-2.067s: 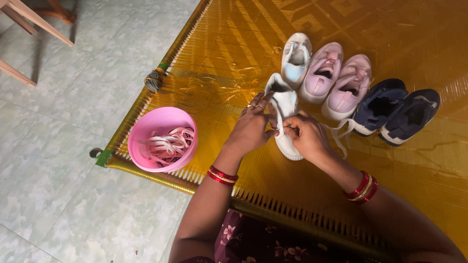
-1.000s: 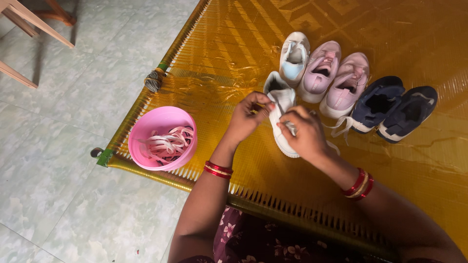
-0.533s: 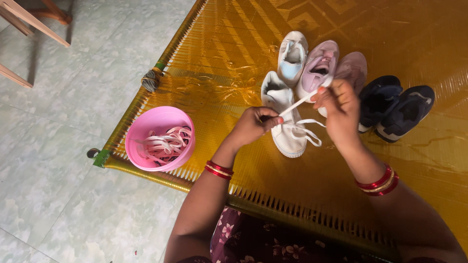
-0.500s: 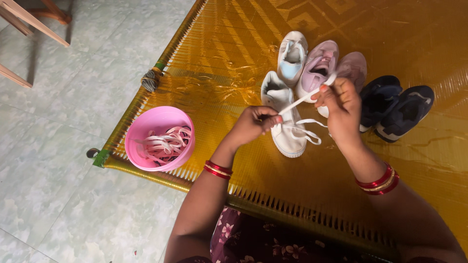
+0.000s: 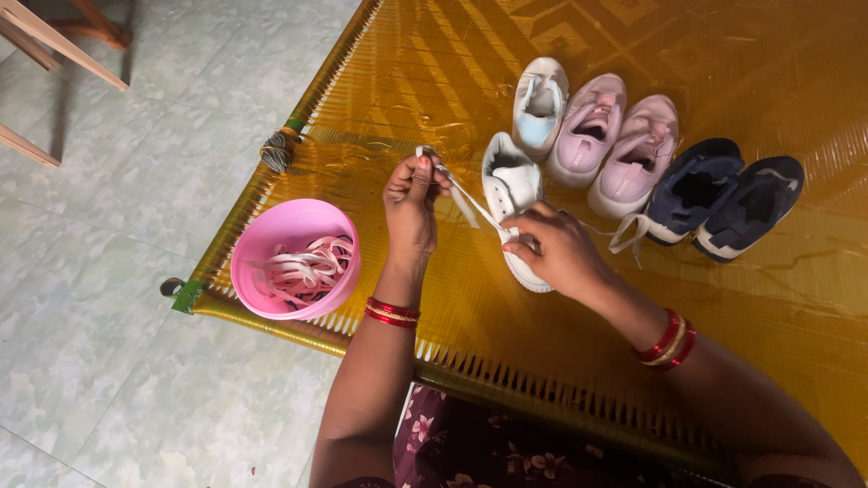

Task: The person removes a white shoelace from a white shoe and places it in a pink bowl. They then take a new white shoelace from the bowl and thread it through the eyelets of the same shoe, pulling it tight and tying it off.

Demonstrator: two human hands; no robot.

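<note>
A wide yellow woven mat (image 5: 633, 298) covers most of the view, laid over the pale tiled floor (image 5: 117, 298), and it gives the footwear a clean bed to sit on. At its left edge stands a pink bowl (image 5: 262, 244) heaped with spare laces (image 5: 303, 271), handy just beside the left arm. Further back runs a row of shoes: a white-and-blue one (image 5: 540, 101), two pink ones (image 5: 619, 145), two navy ones (image 5: 723, 194), all lined up side by side with toes toward the person.

Nearer sits the white shoe (image 5: 512, 185), on the mat, between the two hands. Its long axis runs away from the person, heel opening at the far end, toe close in under the right hand.

The right hand (image 5: 556, 253) is curled down over the toe end, fingers closed on it, apparently pinning it. The left hand (image 5: 411, 203) is raised, thumb and fingers pinched shut on the white lace (image 5: 466, 201), which stretches taut and slanting from the shoe up to the left.
</note>
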